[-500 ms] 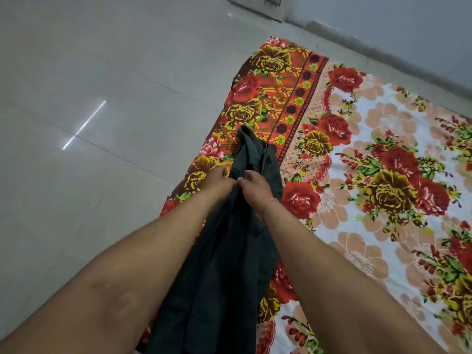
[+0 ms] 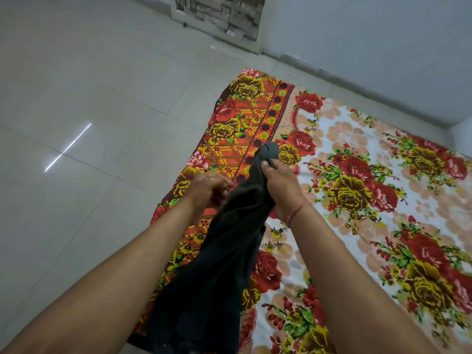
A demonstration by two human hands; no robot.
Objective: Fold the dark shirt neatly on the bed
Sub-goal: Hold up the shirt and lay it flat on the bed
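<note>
The dark shirt point(image 2: 224, 256) hangs bunched in a long rope-like column between the two forearms, running from about 12 o'clock of the hands down toward 6 o'clock, where its lower part spreads wider at the bottom edge of the view. It is held above the left border of the flowered bedsheet point(image 2: 357, 190) and is not laid flat.

The right hand point(image 2: 281, 185) has its fingers clenched around the upper part of the shirt, thumb on top, with a short tuft of cloth sticking out past the fist at 12 o'clock. A thin red thread point(image 2: 297, 212) circles that wrist.

The left hand point(image 2: 207, 187) sits just beside the shirt at its 9 o'clock. Its fingers are curled and touch the cloth's edge, but whether they actually grip the fabric cannot be told.

The sheet spreads from the middle of the view out to 3 o'clock and 5 o'clock, with a red and yellow checked band along its left edge. Pale floor tiles point(image 2: 89, 111) fill the side from 7 o'clock to 11 o'clock, and a grey wall point(image 2: 370, 47) stands at 1 o'clock.
</note>
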